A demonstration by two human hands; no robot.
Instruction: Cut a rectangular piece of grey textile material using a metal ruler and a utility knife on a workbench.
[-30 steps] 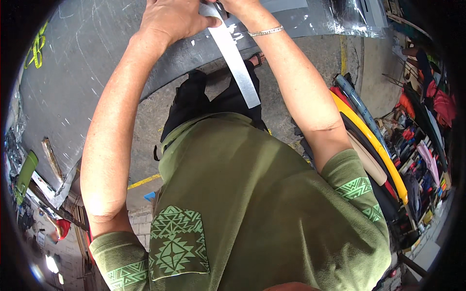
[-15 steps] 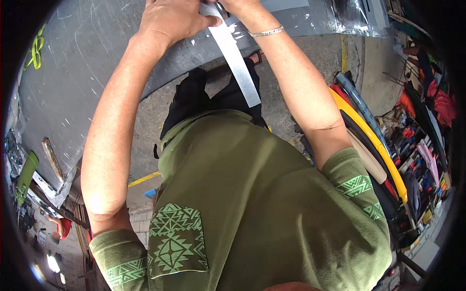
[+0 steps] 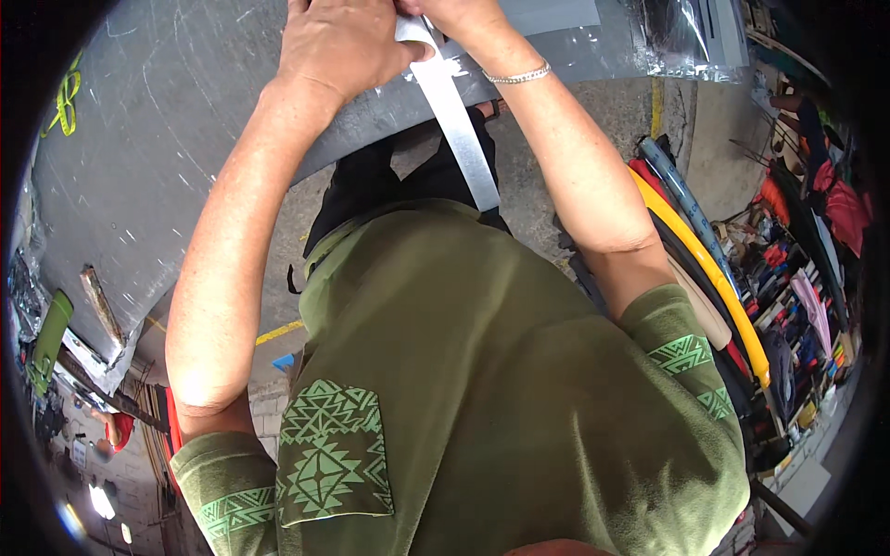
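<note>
A long, flat silver strip (image 3: pixel 461 139), shaped like a ruler, lies partly on the grey work table and sticks out past its near edge toward my shirt. My left hand (image 3: pixel 348 46) rests over the table with its thumb pressed on the strip; its fingertips run out of the picture at the top. Close beside it on the right, my right hand (image 3: pixel 459 20) is closed at the strip's upper part. What its fingers hold is cut off by the picture's top edge.
The scratched grey table top (image 3: pixel 158 185) spreads to the left, with a yellow-green strap (image 3: pixel 65 104) at its far left. Rolls of material, one yellow (image 3: pixel 718 259), stand at the right beside cluttered shelves (image 3: pixel 797 287). A brown stick (image 3: pixel 102 301) lies lower left.
Both hands have come slightly nearer my body, and the left one has also shifted right. The silver strip's near end sits slightly lower.
</note>
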